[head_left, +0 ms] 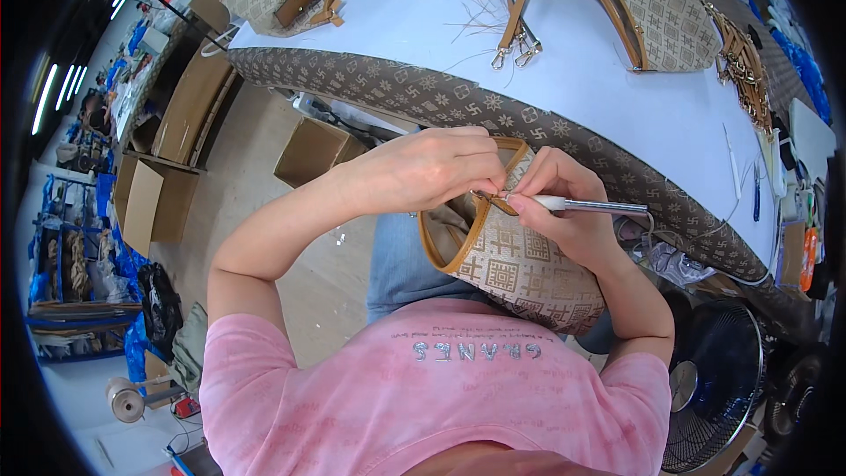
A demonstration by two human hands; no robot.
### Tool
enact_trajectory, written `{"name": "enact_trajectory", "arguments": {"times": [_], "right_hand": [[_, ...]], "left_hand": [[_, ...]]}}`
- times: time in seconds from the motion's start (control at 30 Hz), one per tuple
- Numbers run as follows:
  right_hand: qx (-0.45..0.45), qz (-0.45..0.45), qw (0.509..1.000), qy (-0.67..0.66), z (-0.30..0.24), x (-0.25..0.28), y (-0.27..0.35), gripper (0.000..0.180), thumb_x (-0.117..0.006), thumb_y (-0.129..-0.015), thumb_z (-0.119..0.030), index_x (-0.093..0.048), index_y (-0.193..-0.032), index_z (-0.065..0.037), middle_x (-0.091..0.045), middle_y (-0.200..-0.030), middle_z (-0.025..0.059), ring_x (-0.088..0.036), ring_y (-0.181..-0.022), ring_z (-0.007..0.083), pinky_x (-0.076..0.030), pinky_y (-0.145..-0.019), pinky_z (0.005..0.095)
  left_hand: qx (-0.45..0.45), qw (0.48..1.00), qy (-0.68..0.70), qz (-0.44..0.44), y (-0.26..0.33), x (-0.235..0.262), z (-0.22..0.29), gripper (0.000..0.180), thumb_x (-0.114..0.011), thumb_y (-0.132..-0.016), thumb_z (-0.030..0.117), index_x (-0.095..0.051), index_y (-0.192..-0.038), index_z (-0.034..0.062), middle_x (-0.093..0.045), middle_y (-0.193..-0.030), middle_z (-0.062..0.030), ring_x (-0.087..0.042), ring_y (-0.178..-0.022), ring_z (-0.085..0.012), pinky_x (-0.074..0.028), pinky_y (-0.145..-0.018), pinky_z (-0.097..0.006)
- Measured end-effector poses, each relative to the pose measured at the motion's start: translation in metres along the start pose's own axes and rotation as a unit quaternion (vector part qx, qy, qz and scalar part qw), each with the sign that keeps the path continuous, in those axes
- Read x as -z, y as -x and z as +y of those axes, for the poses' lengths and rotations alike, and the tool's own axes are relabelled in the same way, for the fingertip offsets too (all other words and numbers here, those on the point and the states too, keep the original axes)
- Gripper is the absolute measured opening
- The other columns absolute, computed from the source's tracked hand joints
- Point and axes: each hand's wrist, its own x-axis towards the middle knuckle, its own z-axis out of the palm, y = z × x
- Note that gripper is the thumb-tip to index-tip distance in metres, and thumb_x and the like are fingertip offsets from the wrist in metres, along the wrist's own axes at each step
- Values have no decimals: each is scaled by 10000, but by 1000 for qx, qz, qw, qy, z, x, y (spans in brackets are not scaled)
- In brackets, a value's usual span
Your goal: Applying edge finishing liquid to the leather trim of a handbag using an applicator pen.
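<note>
A beige handbag (pixel 514 271) with brown square patterns and tan edging rests tilted on my lap, its mouth facing up and left. My left hand (pixel 432 172) reaches across the opening, fingertips pinched together at the tan rim; the small part between them is hidden. In my right hand (pixel 568 203) is a slim pen-shaped tool (pixel 608 207) with a white grip and a silver barrel. Its tip end lies at the rim, close against my left fingertips, and the contact point cannot be made out.
Ahead is a white-topped table (pixel 608 97) with a brown patterned cover (pixel 423 92) along its edge. Tan straps with metal clasps (pixel 515 53) and patterned bag pieces (pixel 670 18) lie on it. A cardboard box (pixel 313 152) stands on the floor; a black fan (pixel 718 383) is at right.
</note>
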Motion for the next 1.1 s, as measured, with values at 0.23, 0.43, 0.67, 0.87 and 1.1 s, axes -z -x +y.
{"name": "enact_trajectory", "arguments": {"times": [0.23, 0.43, 0.67, 0.87, 1.1], "right_hand": [[-9, 5, 1000, -17, -6, -2, -2, 113, -660, -854, 67, -578, -860, -12, -574, -875, 69, -585, -719, 101, -491, -647, 226], [37, 57, 992, -107, -1, 9, 3, 118, -633, -906, 32, -561, -997, 9, -618, -947, 117, -629, -707, 135, -551, -740, 271], [48, 135, 990, -1, 1, 4, -5, 227, -609, -976, -88, -506, -1152, 12, -642, -1167, 212, -690, -849, 213, -556, -860, 347], [140, -5, 981, 136, 11, 4, -5, 300, -658, -956, -207, -472, -1116, -35, -607, -1250, 233, -630, -1029, 238, -486, -959, 389], [156, 42, 986, 44, 17, 14, 3, 438, -786, -862, -169, -443, -1110, -58, -595, -1263, 246, -616, -983, 243, -493, -923, 374]], "left_hand": [[11, 1000, 12, 4, 1, -1, -2, 138, -634, -917, 154, -586, -940, 27, -583, -888, -89, -579, -860, -295, -512, -755, -393], [82, 993, 75, 28, 2, -3, 2, 120, -699, -887, 130, -650, -954, 44, -608, -892, -80, -603, -843, -276, -496, -732, -390], [-18, 990, 140, 1, 10, 7, 2, 139, -752, -850, 144, -694, -916, 37, -641, -958, -60, -617, -889, -254, -501, -744, -347], [169, 948, 84, 256, 48, 4, -8, 241, -718, -892, 133, -670, -1106, 31, -661, -1078, -88, -623, -949, -193, -507, -828, -307], [494, 815, 141, 268, 102, -85, -16, 569, -644, -933, 88, -405, -1448, 75, -652, -1110, -83, -586, -1013, -96, -481, -840, -237]]}}
